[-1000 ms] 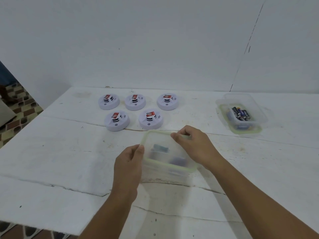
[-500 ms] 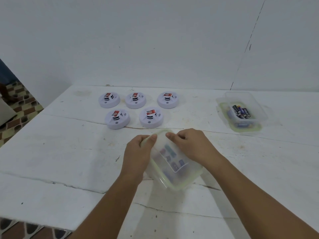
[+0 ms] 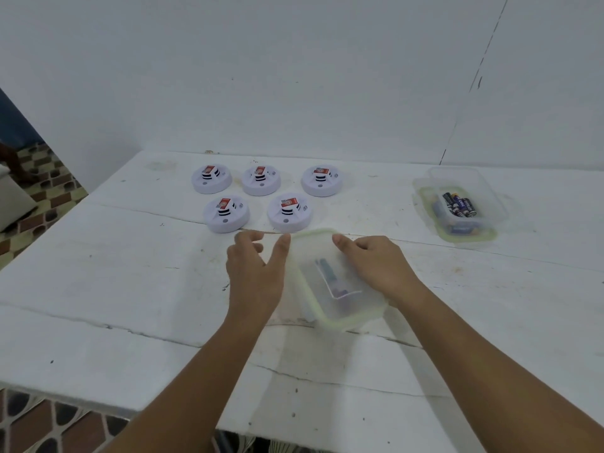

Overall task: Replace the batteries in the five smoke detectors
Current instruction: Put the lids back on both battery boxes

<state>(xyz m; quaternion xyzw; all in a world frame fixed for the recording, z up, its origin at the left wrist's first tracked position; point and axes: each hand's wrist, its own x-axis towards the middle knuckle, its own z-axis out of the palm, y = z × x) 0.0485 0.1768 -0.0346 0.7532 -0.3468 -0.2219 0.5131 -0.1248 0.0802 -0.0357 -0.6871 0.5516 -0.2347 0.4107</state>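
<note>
Detectors [image 3: 261,197] behind container [image 3: 336,282]

You can't read any text here. The red-and-white labels on the five smoke detectors [image 3: 258,197] carry print, but it's too small and blurred to make out. Same for the white lettering on the dark batteries [image 3: 459,204] in the open container [image 3: 490,204] far right: there's a brand mark, but it's not legible.
</note>
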